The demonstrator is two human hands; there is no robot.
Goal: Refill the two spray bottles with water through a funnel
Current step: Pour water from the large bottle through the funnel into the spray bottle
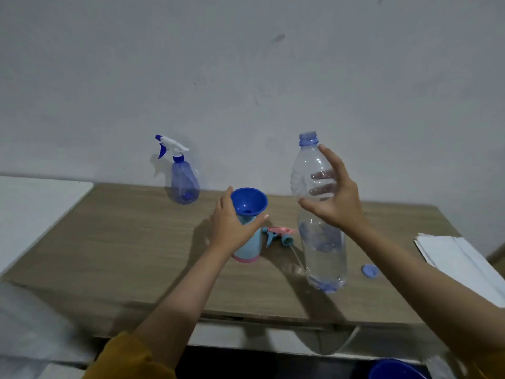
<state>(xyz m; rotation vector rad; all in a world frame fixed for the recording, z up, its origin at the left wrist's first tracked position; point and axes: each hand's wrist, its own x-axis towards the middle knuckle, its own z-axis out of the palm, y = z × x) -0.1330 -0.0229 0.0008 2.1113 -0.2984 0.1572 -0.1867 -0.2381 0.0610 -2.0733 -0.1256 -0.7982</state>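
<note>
At centre frame the left hand (pixel 232 222) wraps its fingers and thumb around the neck of a pale blue spray bottle (pixel 247 246) with a pink base, a blue funnel (pixel 249 201) seated in its mouth. Just right of it lies the detached pink-and-blue trigger head (pixel 281 234). The right hand (pixel 334 199) curls around the upper part of a clear uncapped water bottle (pixel 321 214), its base at or just above the wooden table (pixel 123 242). The bottle's blue cap (pixel 369 270) lies to the right, near white paper (pixel 459 263) at the right edge. A second, translucent blue spray bottle (pixel 183 179) stands toward the far edge by the wall, well apart. Bare tabletop spreads at lower left.
</note>
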